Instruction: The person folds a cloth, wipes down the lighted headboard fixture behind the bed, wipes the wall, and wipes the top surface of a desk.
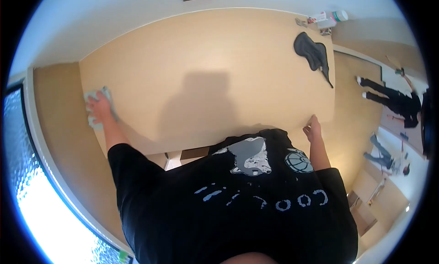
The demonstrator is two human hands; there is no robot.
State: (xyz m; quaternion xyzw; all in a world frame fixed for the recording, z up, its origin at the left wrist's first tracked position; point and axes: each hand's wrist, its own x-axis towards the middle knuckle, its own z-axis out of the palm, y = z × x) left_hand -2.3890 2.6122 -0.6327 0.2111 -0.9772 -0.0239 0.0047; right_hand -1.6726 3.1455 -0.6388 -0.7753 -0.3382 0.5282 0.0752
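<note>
A pale grey-green cloth (94, 123) lies at the left end of the light wooden table (137, 58). My left hand (100, 107) is on top of it, fingers somewhat spread and pressing it against the tabletop at the edge. My right hand (313, 129) is by the table's near right part, with thumb and fingers loosely bent and apart. Nothing shows in it. Whether it touches the tabletop I cannot tell.
A limp dark grey item (313, 53) with a narrow tail lies at the far right. Behind it, a plastic container with a white lid (340, 16) stands among small items. A window (27, 149) is at left. Two people, one in black (398, 99), are at right.
</note>
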